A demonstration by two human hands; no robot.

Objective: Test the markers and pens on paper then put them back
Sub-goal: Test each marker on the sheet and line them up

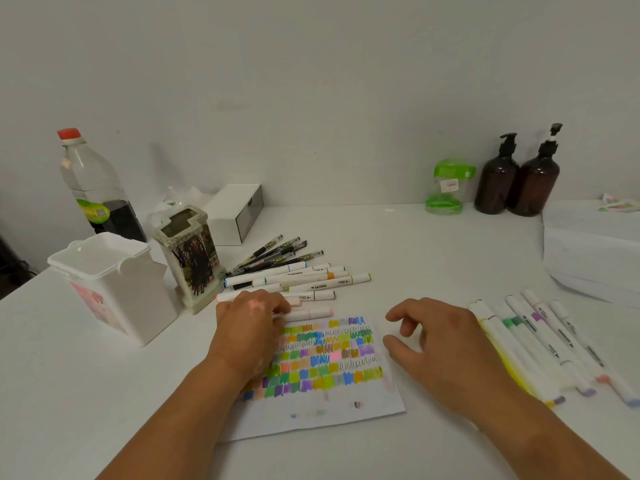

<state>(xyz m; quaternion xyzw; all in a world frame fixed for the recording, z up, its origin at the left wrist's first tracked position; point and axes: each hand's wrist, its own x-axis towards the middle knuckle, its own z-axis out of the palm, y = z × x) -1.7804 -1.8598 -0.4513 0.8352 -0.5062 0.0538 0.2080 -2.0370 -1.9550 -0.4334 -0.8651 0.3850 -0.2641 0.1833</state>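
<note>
Pink-capped marker [313, 312] at the top edge of the paper [311, 422] sits under my left hand [247, 323], grip unclear, right hand [440, 344] relaxed and empty beside it; I'd pinch mid-barrel.

My left grip [249, 323]: fingers on a pink-capped marker [313, 312] at the paper's [322, 414] far edge.
My right grip [440, 344]: loosely curled, empty, beside the paper.

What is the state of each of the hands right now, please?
Left hand: touches a pink-capped marker; whether it grips cannot be told.
Right hand: open, holding nothing.
</note>
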